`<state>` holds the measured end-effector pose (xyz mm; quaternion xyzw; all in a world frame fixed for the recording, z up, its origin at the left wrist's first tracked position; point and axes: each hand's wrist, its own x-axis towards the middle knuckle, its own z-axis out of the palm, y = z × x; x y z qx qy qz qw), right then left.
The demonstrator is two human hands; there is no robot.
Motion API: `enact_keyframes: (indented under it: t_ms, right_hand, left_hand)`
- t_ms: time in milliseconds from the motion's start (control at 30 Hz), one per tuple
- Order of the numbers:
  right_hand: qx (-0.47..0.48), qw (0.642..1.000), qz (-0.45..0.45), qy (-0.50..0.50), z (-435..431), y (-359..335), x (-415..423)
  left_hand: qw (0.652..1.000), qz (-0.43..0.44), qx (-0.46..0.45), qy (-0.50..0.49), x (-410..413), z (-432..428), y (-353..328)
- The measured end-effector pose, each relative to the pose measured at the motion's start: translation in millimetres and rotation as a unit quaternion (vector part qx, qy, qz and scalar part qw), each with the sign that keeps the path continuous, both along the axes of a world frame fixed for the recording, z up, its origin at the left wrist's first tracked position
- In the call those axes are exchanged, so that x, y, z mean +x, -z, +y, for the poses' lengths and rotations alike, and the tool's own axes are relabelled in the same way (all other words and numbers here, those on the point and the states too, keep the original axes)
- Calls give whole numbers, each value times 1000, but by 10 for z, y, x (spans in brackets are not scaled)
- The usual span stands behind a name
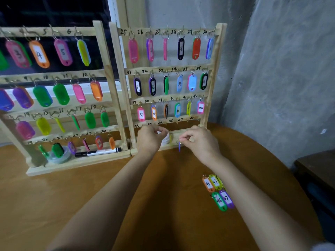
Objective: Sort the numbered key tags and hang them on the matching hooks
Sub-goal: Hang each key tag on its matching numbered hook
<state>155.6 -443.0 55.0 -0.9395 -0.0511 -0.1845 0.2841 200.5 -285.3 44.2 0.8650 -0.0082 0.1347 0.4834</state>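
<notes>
- The right grip [197,140] is closed in a pinch on the metal ring of a blue tag [179,147], which hangs edge-on in front of the bottom rail of the right-hand rack [212,98].
- The left grip [150,136] is curled on a pale tag [165,140] at the same bottom row, near the hooks marked 44 and 45. Something yellow is seen just behind the tag.
- For a clean hang, the ring is best pinched at its side so that its opening stays free. It is then lifted over the hook tip and lowered on before the pinch is let go.
- The tag's number should first be checked against the number written on the rail. The bottom-row hooks [177,122] are small and set close together, so a neighbouring hook is easily taken by mistake.
- Four loose tags [217,191], marked 46 and 47 in pairs, lie on the desk [163,196] beside the right forearm, so the row is judged unfinished.
- The blue tag's number cannot be read, since only its edge is shown.
- Hooks 43 and 44 are covered by the left grip, and it cannot be told whether the pale tag is already hooked.
- The left-hand rack [107,73] is cut off at the frame edge, and several of its numbers are blurred.
</notes>
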Motion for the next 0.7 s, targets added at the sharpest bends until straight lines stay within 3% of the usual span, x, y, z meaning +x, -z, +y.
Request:
enact_keyframes:
  t_ms: [300,700]
  right_hand:
    - [-26,999,-15,-18,165,-44,425]
    - [-3,996,-73,58,386,-7,727]
  left_hand:
    - [998,-7,-50,-25,282,-10,-37]
    - [999,-35,10,-1,342,106,52]
